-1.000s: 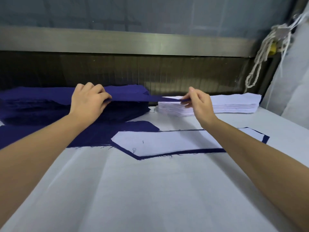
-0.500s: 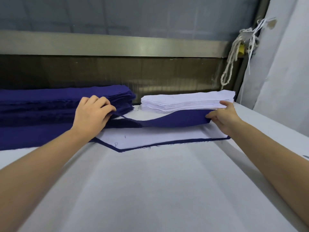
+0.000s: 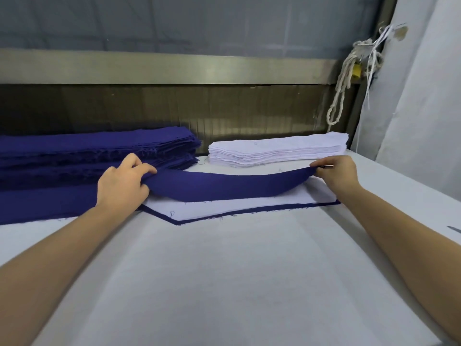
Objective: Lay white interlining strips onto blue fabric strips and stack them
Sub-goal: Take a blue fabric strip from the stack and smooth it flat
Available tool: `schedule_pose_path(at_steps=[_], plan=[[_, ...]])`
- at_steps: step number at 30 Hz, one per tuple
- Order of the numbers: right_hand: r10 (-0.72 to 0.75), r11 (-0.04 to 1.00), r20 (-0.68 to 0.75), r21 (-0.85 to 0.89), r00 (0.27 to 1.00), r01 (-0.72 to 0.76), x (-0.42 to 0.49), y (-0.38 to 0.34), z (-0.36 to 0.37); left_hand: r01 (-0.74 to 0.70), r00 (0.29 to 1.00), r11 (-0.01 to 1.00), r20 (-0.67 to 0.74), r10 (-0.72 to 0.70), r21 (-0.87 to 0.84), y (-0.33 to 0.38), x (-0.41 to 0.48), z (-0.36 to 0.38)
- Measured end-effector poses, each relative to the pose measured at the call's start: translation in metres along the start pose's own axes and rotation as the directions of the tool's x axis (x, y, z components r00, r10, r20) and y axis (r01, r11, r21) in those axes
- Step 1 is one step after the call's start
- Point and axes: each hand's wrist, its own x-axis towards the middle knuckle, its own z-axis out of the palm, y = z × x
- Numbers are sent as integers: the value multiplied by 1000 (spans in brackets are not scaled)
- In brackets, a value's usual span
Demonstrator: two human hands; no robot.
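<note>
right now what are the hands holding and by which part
One long dark blue fabric strip, by its two ends: the left hand grips the left end, the right hand pinches the right end, its middle sagging.

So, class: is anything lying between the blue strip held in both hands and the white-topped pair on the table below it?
Nothing visible does. The blue strip, gripped at its ends by the left hand and right hand, sags directly over the white-topped pair, and no object lies between them.
</note>
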Motion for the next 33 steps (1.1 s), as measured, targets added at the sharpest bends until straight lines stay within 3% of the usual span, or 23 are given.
schedule_pose_path(at_steps=[3,7,16,20,26,30,33], plan=[[-83,995,-34,-54,996,81,1,2,-1,72,997,997,26,-73,20,2,1,0],[-70,995,-48,-77,996,66,-1,3,-6,106,994,994,33,-106,-11,2,-1,-1],[39,985,25,167,999,-43,-6,-4,-9,235,972,942,80,-222,-238,1,-4,-3],[182,913,57,362,982,-190,-3,-3,-7,342,939,830,129,-318,-440,1,-3,-2],[217,936,100,261,971,-236,3,7,-8,418,893,552,217,-394,-721,-3,0,-6],[181,945,106,257,978,-203,4,6,-16,375,916,470,243,-319,-799,-9,1,-10],[161,978,92,115,983,-172,7,8,-23,373,926,439,293,-240,-817,-12,3,-12]])
